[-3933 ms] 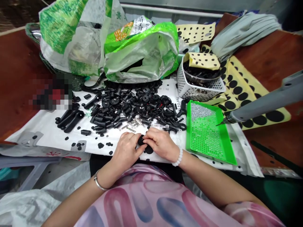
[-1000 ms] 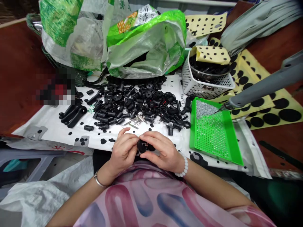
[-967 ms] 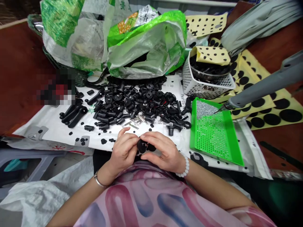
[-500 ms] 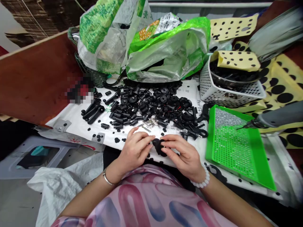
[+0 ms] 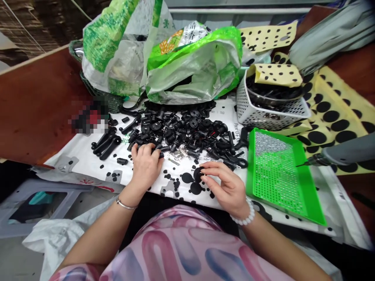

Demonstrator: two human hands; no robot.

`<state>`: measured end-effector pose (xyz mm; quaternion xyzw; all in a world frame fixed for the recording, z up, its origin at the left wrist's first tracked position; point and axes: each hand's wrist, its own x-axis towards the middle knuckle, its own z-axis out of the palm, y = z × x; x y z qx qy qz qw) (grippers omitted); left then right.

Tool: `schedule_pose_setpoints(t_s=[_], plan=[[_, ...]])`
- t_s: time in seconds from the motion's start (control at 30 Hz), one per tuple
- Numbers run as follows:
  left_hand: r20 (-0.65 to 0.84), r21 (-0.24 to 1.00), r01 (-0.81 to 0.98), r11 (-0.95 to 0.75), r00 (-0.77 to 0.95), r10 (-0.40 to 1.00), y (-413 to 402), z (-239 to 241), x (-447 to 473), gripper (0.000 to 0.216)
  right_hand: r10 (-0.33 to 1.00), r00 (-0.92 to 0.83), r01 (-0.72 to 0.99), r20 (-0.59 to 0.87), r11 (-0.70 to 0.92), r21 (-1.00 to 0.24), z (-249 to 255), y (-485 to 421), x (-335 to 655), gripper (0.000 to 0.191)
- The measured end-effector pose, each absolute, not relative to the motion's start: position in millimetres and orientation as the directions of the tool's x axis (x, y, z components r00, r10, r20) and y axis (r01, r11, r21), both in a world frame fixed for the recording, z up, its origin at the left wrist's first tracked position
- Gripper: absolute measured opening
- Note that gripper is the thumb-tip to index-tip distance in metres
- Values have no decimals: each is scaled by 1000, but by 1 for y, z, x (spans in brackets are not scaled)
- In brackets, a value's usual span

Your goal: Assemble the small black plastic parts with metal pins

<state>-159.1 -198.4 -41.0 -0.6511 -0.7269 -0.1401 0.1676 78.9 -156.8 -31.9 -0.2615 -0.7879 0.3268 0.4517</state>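
**Between your fingertips: one small black disc**

At the near edge of the white sheet (image 5: 73, 154), your right hand (image 5: 227, 187) pinches a small round black part (image 5: 198, 174) between thumb and fingertips, just above the sheet. Judging by its size and look, it is light, stiff moulded plastic, smooth enough to slip; take it by the rim, as you do now, and a light squeeze should do.

Your left hand (image 5: 145, 166) lies palm down on the near edge of the pile of black parts (image 5: 181, 130), fingers curled over a few pieces. Whether it has closed on one, you cannot tell from here.

Counts:
- One disc in hand.
- Two similar flat black rounds (image 5: 186, 178) on the sheet just left of it, among smaller dots.
- One green perforated tray (image 5: 293, 191) to your right.
- One white basket (image 5: 269, 115) behind the tray.
- Two green-and-clear plastic bags (image 5: 193, 66) at the back.
- Loose parts in the pile: far too many and too tangled to count.
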Motion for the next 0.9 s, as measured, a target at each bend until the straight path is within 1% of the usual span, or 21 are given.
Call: schedule_pose_setpoints(t_s=[0.1,0.2,0.3,0.4,0.47,0.57,0.63,0.7,0.77,0.9], plan=[[418,-25,991,132,-110,902,-199,-43,-159,18,709,-453,115,541,648,-753,-32,-156,80,12],[471,10,991,133,-122,874,-199,-44,-163,19,714,-450,117,536,642,-757,-33,-155,80,11],[523,87,996,36,-77,849,-199,-41,-166,21,718,-448,115,532,636,-763,-35,-154,79,10],[530,156,986,-66,-27,847,-202,-34,-162,21,722,-444,111,531,632,-767,-33,-153,76,10],[499,246,964,-102,-36,866,-204,-29,-157,19,724,-439,109,532,631,-768,-31,-153,73,10],[443,446,881,-157,-65,894,-207,-26,-146,17,717,-434,84,546,636,-767,-27,-155,68,10],[440,527,824,-209,-54,896,-208,-27,-139,17,714,-430,60,553,633,-772,-24,-156,65,12],[453,545,797,-262,-17,891,-210,-28,-133,18,712,-429,39,557,630,-775,-22,-157,61,14],[464,536,791,-295,16,886,-212,-29,-128,18,703,-431,16,566,633,-774,-20,-159,58,16],[499,498,815,-295,9,867,-216,-32,-124,15,696,-422,-11,581,637,-771,-18,-162,53,17]])
